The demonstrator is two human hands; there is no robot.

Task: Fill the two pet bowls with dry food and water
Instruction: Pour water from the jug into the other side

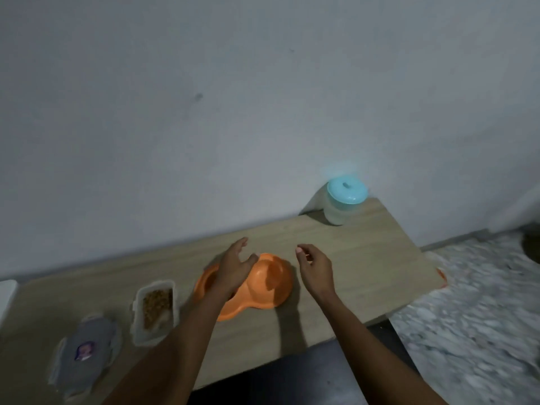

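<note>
Grey wall backs a pale wooden bench [365, 258], where the orange double bowl [271, 285] lies with its long axis running from near-left to far-right. My left hand [233, 267] hovers over its left well, fingers [241, 244] spread and empty. My right hand [315, 267] hangs just right of the bowl, loosely curled round nothing. The open kibble tub [156, 305] sits left of the bowl, nearer the left hand. The teal-lidded jar [343, 200] stands far right by the wall, nearer the right. The tub's lid [84, 346] bears a purple sticker I cannot read.
</note>
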